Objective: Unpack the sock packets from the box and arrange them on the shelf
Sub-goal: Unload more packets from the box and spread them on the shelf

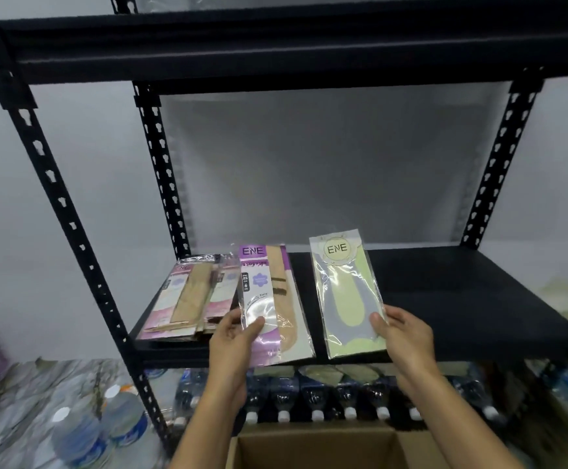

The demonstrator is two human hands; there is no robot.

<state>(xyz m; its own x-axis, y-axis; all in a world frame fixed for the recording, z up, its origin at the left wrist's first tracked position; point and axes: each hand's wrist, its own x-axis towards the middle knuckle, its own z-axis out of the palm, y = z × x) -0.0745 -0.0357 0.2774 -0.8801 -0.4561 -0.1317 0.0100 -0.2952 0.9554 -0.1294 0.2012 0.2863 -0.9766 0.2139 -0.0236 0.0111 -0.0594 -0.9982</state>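
My left hand grips the lower edge of a purple-and-white ENE sock packet with a beige sock inside. My right hand holds a clear ENE packet with pale green socks by its lower right side. Both packets are held over the front of the black shelf board, tilted up toward me. A pile of beige sock packets lies on the shelf's left end, just left of my left hand. The open cardboard box stands below, between my forearms.
Black slotted uprights frame the metal rack, with another shelf above. Packs of water bottles fill the level under the shelf, and large water bottles stand at lower left. The shelf's right half is bare.
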